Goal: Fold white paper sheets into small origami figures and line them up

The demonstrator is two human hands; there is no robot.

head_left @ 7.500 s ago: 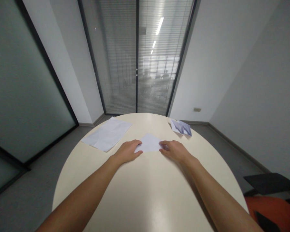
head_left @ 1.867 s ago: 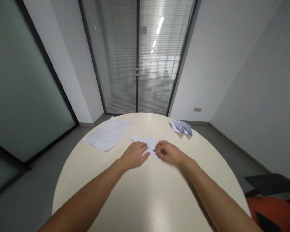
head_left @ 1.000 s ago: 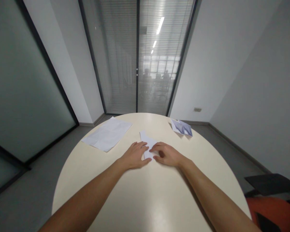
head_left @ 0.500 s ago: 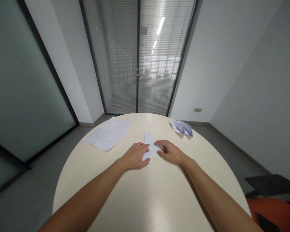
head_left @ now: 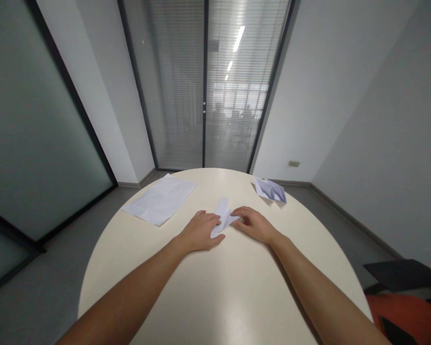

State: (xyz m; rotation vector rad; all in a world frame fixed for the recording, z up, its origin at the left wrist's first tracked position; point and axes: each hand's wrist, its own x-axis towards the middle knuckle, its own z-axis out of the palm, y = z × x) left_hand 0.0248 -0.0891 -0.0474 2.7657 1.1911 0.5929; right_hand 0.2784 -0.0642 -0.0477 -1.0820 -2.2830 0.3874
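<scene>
A small folded white paper (head_left: pixel 222 212) lies on the round cream table (head_left: pixel 219 297), its far end tilted up a little. My left hand (head_left: pixel 201 231) lies flat on the table with fingers stretched out, the fingertips pressing on the paper's left side. My right hand (head_left: pixel 253 223) is at the paper's right side, fingers curled, and it pinches the paper's right flap. The near part of the paper is hidden under both hands.
A flat creased white sheet (head_left: pixel 160 198) lies at the table's far left. Another folded white paper (head_left: pixel 271 189) sits at the far right edge. A black and orange chair (head_left: pixel 405 292) stands at the lower right. Glass doors with blinds are behind the table.
The paper has gone from a wide flat shape to a narrower folded one and has turned with its far end tilted up. Both hands have come closer together on it.
</scene>
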